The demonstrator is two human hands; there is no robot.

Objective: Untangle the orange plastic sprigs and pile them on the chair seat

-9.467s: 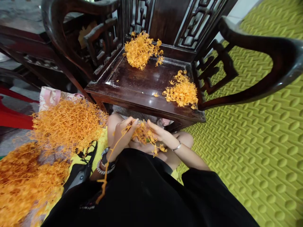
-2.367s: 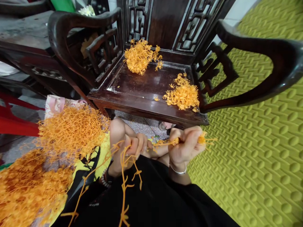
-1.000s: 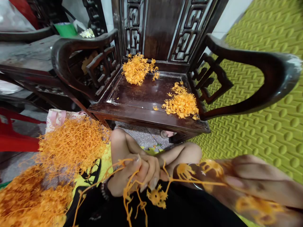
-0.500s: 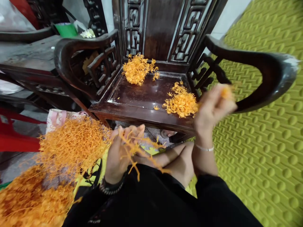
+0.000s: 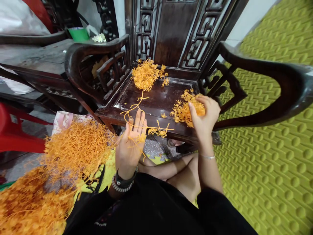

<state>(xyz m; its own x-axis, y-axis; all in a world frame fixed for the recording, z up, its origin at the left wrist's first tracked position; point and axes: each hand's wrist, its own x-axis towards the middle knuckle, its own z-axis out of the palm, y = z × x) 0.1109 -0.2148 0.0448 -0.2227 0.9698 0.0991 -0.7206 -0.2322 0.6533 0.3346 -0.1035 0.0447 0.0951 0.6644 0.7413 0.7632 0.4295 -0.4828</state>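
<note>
My left hand [image 5: 130,143] is raised at the front edge of the dark wooden chair seat [image 5: 151,99], its fingers closed loosely on a long orange plastic stem [image 5: 137,111] with small branches. My right hand [image 5: 204,116] rests on the small pile of orange flower pieces [image 5: 182,109] at the seat's right front, fingers curled over it. A second, larger orange pile [image 5: 146,73] lies at the back of the seat. Whether the right hand holds any pieces is hidden by the fingers.
A big heap of tangled orange stems [image 5: 73,147] lies on the floor at my left, over a pink-handled bag [image 5: 63,118]. A green textured mat [image 5: 269,163] covers the floor on the right. The chair's curved arms [image 5: 269,70] flank the seat. A red stool [image 5: 14,137] stands far left.
My right hand has come down from mid-air onto the right pile on the seat. My left hand has lifted forward with the stem toward the seat edge.
</note>
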